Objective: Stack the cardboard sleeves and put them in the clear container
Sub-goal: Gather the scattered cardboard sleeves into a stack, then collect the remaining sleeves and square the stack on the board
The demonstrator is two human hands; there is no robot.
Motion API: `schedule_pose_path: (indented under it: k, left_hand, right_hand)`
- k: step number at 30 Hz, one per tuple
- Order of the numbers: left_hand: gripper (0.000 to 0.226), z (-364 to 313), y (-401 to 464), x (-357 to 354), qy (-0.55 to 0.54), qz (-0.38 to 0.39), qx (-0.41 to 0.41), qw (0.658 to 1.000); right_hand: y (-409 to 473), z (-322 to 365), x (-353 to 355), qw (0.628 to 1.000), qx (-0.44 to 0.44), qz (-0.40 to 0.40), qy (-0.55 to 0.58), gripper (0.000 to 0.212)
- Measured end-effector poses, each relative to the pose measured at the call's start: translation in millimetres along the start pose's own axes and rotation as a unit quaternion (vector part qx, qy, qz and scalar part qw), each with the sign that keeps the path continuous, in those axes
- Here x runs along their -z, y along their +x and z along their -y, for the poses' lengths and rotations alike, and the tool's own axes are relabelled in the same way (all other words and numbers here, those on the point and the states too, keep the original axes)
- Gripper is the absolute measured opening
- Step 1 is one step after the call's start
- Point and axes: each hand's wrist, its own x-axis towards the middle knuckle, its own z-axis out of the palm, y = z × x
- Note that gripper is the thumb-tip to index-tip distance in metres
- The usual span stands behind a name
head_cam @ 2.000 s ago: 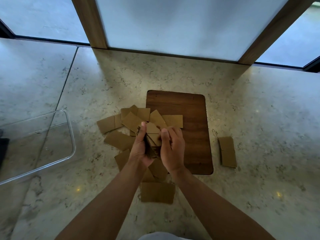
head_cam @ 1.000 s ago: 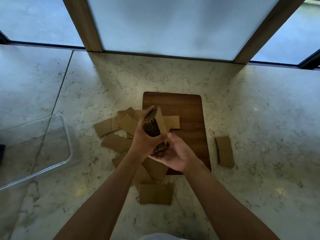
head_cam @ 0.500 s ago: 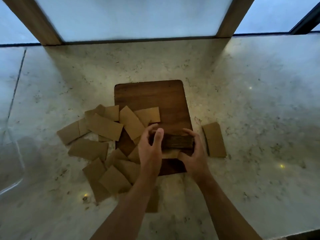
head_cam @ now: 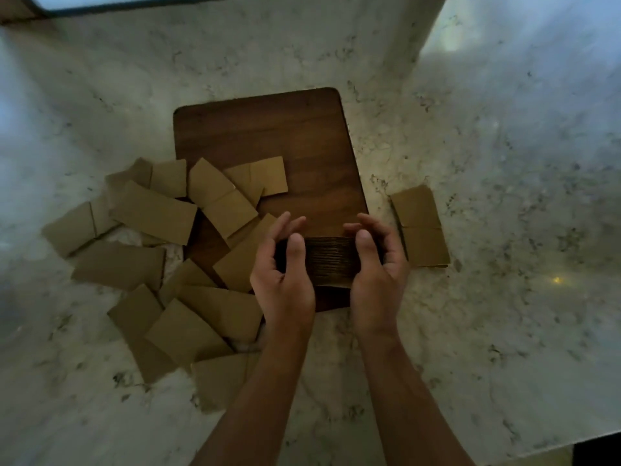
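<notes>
A thick stack of cardboard sleeves [head_cam: 331, 262] stands on its edge on the near end of the dark wooden board [head_cam: 268, 129]. My left hand [head_cam: 285, 274] presses its left end and my right hand [head_cam: 378, 267] presses its right end, thumbs on the near face. Several loose flat sleeves [head_cam: 154, 216] lie scattered left of my hands, partly on the board and partly on the marble counter. One single sleeve [head_cam: 420, 227] lies right of the board. The clear container is out of view.
The marble counter [head_cam: 504, 163] stretches to the right and back. Its front right corner edge [head_cam: 591, 442] shows at the bottom right. A window frame strip [head_cam: 134, 5] runs along the top left.
The view has tilted down and right, so the clear container left the frame. The stack went from upright in my left hand to lying edge-down on the board, squeezed between both hands.
</notes>
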Motion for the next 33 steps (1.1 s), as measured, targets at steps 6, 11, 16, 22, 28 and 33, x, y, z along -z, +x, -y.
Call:
schedule_pose_path:
  k: [6,11,16,22,28,33]
  left_hand:
    - [0.023,3,2,5,0.035,0.053,-0.009,0.998]
    - [0.022,-2,4,5,0.042,0.055,-0.021,0.997]
    - [0.023,-2,2,8,0.050,0.075,-0.026,0.996]
    - [0.042,-14,12,7,-0.003,0.116,-0.008,0.993]
    - [0.052,-55,7,-25,0.016,0.108,0.089,0.990]
    - [0.095,-77,11,-70,-0.106,0.189,0.452,0.865]
  right_hand:
    - [5,0,5,0.995,0.033,0.065,-0.068,0.023]
    - [10,22,25,0.911,0.188,0.177,-0.320,0.040]
    - [20,59,20,0.637,0.305,0.372,-0.603,0.066]
    - [30,82,14,0.680,0.256,0.378,-0.573,0.056]
    - [71,102,86,0.955,-0.103,0.135,-0.241,0.043]
    - [90,93,106,0.963,-0.201,0.062,-0.166,0.041]
